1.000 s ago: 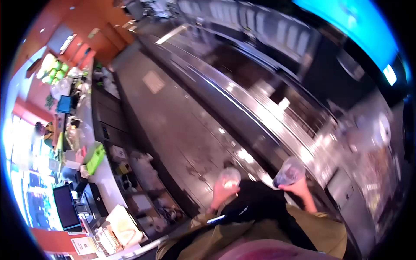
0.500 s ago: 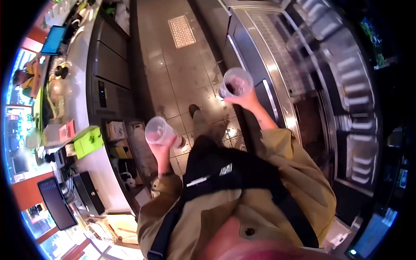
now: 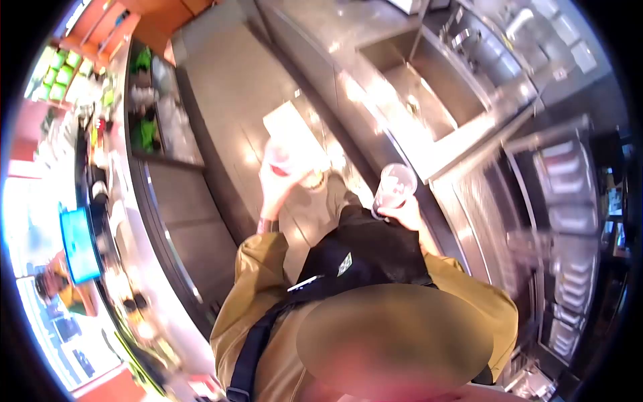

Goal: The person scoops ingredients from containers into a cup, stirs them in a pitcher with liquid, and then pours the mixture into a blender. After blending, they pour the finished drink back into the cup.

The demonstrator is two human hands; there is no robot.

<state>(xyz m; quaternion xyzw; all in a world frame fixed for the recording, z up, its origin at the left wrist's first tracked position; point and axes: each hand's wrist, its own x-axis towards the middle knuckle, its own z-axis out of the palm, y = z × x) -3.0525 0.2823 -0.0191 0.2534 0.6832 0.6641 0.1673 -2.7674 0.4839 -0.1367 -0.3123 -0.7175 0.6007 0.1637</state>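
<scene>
A clear plastic cup (image 3: 398, 182) is in my right hand (image 3: 404, 213), its fingers wrapped round the lower part. This cup is close to the front of the metal counter, and its rim faces up towards me. My left hand (image 3: 273, 187) grips another clear plastic cup (image 3: 281, 155) out over the floor. Glare from the bright floor washes out much of that cup. Whatever either cup contains is too blurred to name.
To the right, a metal sink (image 3: 429, 107) with a tap (image 3: 463, 39) is set in the steel counter (image 3: 435, 151). White containers (image 3: 568, 221) stand beyond. On the left run a long counter (image 3: 151, 268), a lit screen (image 3: 80, 244) and an open shelf (image 3: 164, 110). A person (image 3: 67, 288) is at far left.
The view has moved forward along the aisle, bringing the sink into sight. My left hand and its cup are now further forward; the right-hand cup is lower and nearer my body.
</scene>
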